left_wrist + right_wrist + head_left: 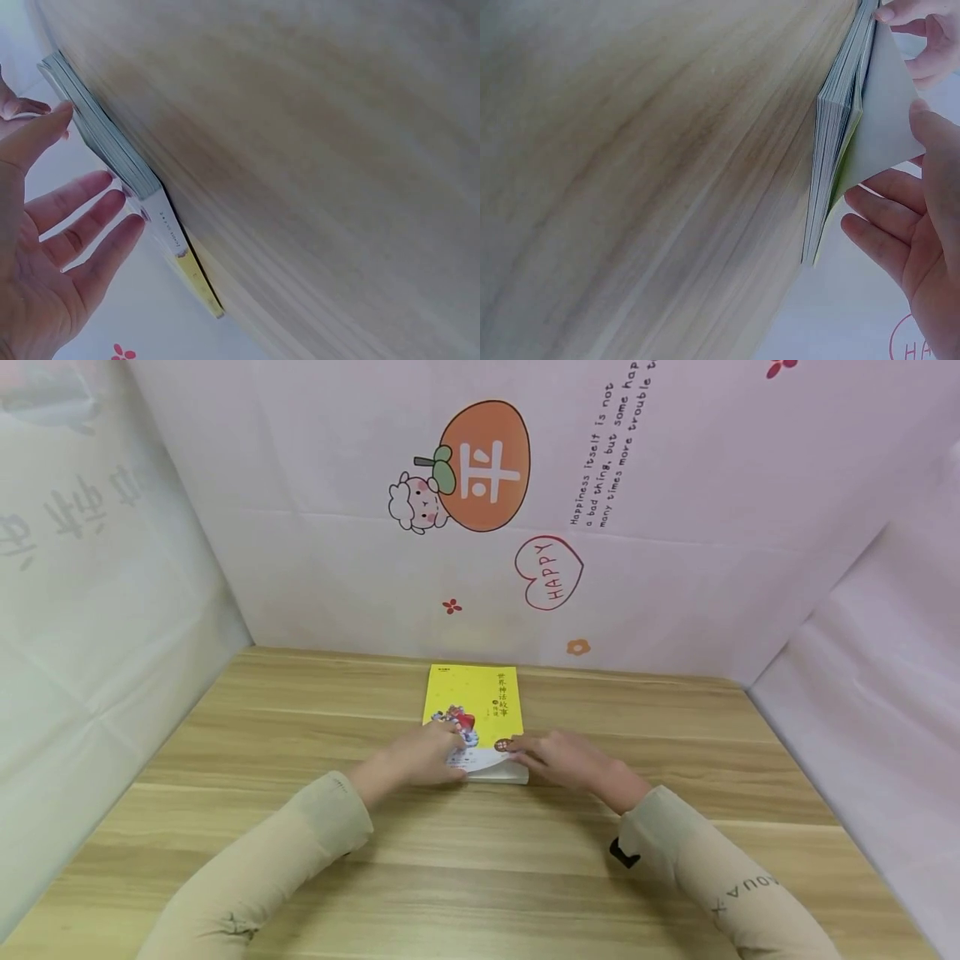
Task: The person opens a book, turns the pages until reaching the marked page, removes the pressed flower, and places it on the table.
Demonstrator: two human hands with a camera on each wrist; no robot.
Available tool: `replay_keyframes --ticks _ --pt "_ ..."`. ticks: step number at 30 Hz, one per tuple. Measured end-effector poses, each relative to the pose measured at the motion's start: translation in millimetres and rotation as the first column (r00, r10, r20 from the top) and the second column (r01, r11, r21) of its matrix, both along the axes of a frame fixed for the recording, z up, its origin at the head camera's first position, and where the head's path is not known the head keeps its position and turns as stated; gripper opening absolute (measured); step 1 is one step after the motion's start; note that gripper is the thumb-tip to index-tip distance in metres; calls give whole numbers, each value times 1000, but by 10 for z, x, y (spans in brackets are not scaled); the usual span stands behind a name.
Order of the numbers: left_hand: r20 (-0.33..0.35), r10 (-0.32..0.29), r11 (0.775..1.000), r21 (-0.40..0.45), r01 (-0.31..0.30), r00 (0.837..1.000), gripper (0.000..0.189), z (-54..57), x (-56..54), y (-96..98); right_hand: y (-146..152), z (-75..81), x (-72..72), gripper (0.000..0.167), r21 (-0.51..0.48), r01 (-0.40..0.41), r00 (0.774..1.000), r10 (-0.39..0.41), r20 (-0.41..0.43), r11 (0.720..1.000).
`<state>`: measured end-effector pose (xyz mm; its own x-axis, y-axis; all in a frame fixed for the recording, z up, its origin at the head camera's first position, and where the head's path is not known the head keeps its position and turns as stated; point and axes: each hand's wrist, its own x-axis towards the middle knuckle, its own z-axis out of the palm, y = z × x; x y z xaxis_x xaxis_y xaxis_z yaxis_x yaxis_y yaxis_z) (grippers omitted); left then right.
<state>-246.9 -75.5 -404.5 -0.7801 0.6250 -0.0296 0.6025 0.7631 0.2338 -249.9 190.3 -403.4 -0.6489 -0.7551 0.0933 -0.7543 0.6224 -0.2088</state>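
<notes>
A paperback book (480, 693) with a yellow cover and coloured figures lies flat on the wooden table, its spine to the left. My right hand (558, 756) pinches the near right corner of the front cover between thumb and fingers. In the right wrist view the cover (885, 112) stands bent up from the page block (836, 97). My left hand (431, 753) is at the near left corner, its spread fingers by the spine (169, 217) and its thumb at the page edges in the left wrist view.
The wooden table (450, 877) reaches to a white cloth wall (337, 577) printed with cartoons and lettering, close behind the book. Cloth side walls (97, 610) stand at left and right. A small black piece (624, 853) shows under the right sleeve.
</notes>
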Motion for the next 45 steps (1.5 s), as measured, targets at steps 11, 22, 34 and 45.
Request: replay_keyframes --ticks 11,22,34,45 --pt "-45 17 1000 -18 -18 999 38 -2 -11 99 -38 27 -15 26 -50 -2 996 -3 -93 999" --pt "-47 95 995 14 -95 994 41 -5 -33 251 -146 70 -9 23 -77 87 983 -98 -155 993" --pt "-85 159 985 -51 -164 984 49 -2 -48 377 -168 78 -4 24 -125 126 973 -147 -176 984" --pt "-50 183 983 -6 -183 982 47 7 -67 354 -116 129 19 33 -170 185 970 -208 -127 968"
